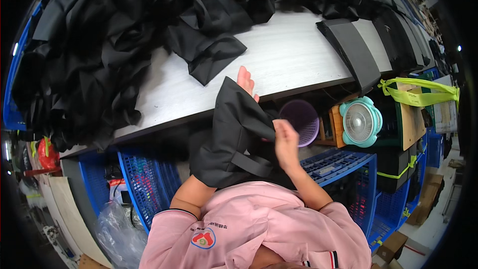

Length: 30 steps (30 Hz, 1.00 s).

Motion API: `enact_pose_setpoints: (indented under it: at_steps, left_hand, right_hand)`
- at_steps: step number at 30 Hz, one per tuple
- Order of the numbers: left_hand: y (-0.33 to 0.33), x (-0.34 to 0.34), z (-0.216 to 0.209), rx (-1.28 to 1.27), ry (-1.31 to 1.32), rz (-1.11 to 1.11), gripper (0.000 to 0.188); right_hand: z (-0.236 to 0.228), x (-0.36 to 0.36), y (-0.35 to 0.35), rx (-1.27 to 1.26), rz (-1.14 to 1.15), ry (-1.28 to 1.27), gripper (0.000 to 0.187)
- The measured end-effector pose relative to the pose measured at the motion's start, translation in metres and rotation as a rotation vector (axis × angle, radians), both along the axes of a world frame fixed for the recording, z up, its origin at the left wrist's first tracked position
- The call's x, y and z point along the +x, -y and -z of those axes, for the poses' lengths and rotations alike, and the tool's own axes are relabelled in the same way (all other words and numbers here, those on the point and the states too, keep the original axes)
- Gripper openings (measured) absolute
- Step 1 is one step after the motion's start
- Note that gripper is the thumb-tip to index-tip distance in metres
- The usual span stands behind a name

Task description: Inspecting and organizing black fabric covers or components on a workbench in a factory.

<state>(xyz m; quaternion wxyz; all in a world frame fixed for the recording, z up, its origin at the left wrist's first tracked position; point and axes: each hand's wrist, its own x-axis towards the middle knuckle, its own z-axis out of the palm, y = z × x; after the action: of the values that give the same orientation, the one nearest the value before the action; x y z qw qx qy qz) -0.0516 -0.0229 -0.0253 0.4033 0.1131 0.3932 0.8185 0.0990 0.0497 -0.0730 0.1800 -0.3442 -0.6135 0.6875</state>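
Note:
A black fabric piece, sewn like a bag with a strap (234, 134), hangs over my left forearm in front of my body. The fingertips of my left hand (245, 80) stick out past its upper edge, stretched straight, while the palm and wrist are covered by the cloth. My right hand (286, 144), slightly blurred, has its fingers closed at the right edge of the same black fabric bag. Beyond my hands, another black fabric piece (206, 57) lies on the white table (279, 45).
Heaped black fabric pieces (94, 55) cover the table's left and far side. Flat black panels (351, 52) lie at right. Below the edge are a purple basket (299, 119), a teal fan (359, 121), and blue crates (343, 169) (144, 179) on both sides. Clear plastic (117, 226) sits lower left.

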Motion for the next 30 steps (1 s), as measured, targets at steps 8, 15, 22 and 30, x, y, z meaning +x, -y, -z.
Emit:
enact_pose_setpoints:
  at_steps: [8, 15, 22, 30]
  left_hand:
    - [0.013, 0.003, 0.01, -0.146, -0.167, -0.008, 0.067]
    - [0.021, -0.005, 0.024, -0.068, 0.084, 0.026, 0.052]
    - [0.038, 0.034, 0.034, 0.091, 0.33, 0.298, 0.052]
    - [0.027, 0.018, 0.039, 0.066, 0.245, 0.189, 0.051]
  right_hand:
    - [-0.078, -0.012, -0.014, 0.429, -0.229, -0.154, 0.018]
    - [-0.09, -0.002, -0.042, -0.208, -0.362, -0.484, 0.013]
    - [-0.085, -0.034, -0.077, -0.101, 0.068, -0.22, 0.021]
    - [-0.078, -0.006, -0.05, 1.204, 0.035, -0.149, 0.06]
